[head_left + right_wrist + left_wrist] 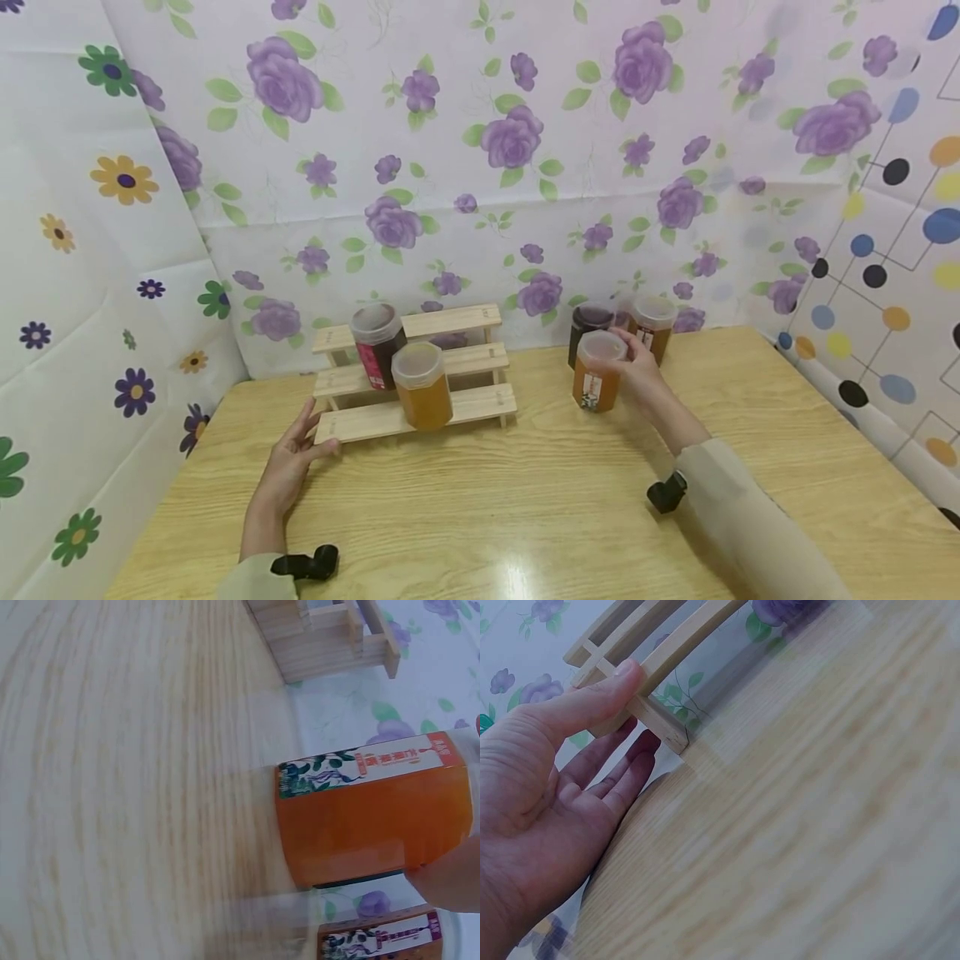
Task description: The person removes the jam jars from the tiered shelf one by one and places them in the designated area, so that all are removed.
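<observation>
A three-tier wooden step rack (390, 421) stands on the table toward the left. My left hand (288, 462) holds its left end, and in the left wrist view the thumb (615, 686) lies on the step's edge with the fingers by the leg. An amber jar (425, 392) rests on the lowest step, with a dark jar with a pink label (377, 350) behind it on the rack. At the right, my right hand (637, 367) grips a labelled orange-amber jar (375, 817) near its lid. That jar looks upright in the head view.
Behind the held jar stand a dark jar (579, 333) and another amber jar (660, 337), near the table's back edge. A flowered cloth (450, 150) hangs right behind the wooden table (480, 500), with patterned cloths at both sides.
</observation>
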Available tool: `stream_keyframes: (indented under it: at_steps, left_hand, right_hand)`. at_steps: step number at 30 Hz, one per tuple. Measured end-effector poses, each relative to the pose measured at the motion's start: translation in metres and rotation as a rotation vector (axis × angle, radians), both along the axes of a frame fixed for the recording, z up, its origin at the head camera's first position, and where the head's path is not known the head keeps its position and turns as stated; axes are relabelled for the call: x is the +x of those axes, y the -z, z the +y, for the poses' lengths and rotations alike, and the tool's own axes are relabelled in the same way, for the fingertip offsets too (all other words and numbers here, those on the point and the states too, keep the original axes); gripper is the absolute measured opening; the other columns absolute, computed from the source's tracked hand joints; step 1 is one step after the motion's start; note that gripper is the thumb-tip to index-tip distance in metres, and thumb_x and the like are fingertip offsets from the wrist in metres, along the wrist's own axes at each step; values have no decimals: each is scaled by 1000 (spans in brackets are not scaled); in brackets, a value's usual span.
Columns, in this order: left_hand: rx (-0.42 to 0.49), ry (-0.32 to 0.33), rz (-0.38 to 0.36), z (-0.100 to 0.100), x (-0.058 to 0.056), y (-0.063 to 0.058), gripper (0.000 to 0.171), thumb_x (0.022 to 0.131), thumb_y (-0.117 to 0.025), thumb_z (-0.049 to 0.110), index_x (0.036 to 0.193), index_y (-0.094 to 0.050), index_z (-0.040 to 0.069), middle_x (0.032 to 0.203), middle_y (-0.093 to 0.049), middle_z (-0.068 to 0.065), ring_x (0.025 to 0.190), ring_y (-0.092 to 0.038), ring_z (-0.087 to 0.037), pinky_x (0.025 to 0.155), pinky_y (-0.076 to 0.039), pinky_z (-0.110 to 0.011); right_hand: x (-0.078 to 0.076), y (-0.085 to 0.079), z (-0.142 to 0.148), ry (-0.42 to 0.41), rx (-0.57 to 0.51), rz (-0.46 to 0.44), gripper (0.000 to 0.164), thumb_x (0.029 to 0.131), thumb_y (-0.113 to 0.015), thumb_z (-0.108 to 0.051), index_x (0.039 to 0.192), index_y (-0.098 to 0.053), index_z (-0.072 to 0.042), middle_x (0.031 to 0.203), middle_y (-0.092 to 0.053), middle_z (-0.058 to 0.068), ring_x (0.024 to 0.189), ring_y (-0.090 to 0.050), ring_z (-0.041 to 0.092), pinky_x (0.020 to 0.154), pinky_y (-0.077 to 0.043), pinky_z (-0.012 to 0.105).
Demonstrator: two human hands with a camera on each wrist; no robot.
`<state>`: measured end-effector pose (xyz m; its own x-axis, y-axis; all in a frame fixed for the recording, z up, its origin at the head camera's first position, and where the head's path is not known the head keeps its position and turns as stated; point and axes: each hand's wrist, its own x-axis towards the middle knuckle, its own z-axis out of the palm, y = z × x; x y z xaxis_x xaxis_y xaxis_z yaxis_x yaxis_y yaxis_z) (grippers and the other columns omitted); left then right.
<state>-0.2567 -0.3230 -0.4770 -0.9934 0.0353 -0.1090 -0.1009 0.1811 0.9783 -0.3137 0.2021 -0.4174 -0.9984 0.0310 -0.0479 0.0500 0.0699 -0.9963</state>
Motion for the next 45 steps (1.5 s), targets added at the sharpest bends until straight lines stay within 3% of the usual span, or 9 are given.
stream_keyframes:
  at_steps: [4,10,16,20,25,31,45]
  left_hand:
    - [25,8,5,1,0,0,92,94,-66,15,156,-2,38,165,-3,-13,147,-16,-33,121,-14,-52]
    - [40,3,3,1,1,-2,92,93,-66,13,157,-4,37,165,-2,-14,149,-12,-36,122,-12,-53]
    - [48,5,6,0,2,-1,92,93,-65,12,157,-3,37,165,-1,-14,149,-12,-36,122,-11,-54]
    - [41,3,9,0,2,-1,92,94,-65,13,156,-2,38,165,-3,-13,148,-16,-33,122,-12,-53]
    - [47,3,12,1,2,0,92,94,-65,12,157,-3,37,165,-3,-13,148,-14,-34,122,-12,-54]
    - [45,16,21,-1,2,-1,90,94,-64,12,157,-4,36,165,-1,-14,150,-5,-40,121,-10,-57]
    - [60,15,26,0,1,0,91,94,-63,10,157,-3,35,165,-2,-15,150,-8,-39,121,-11,-55]
  right_hand:
    - [5,-10,2,8,5,48,80,94,-64,-19,157,-15,-8,162,-18,15,149,-19,29,124,-17,41]
    - [12,-32,0,38,94,146,81,95,-63,-34,157,-16,-12,166,-6,6,154,-1,26,125,-7,44]
    - [16,-46,-15,-10,73,180,77,95,-62,-33,157,-19,-15,166,-3,2,154,4,24,124,-10,46]
    - [12,-49,-31,-48,45,162,76,95,-62,-32,156,-19,-17,166,-4,-1,154,2,22,124,-14,48]
    - [6,-49,-52,-94,43,140,78,95,-62,-34,156,-17,-17,166,-7,0,154,0,22,124,-10,48]
    - [0,-52,-88,-150,2,206,76,94,-64,-26,155,-21,-10,164,-18,6,154,-8,23,125,-7,43]
    - [-12,-73,-210,-312,55,257,82,87,-74,-27,153,-28,-11,160,-31,5,150,-25,25,122,-22,40]
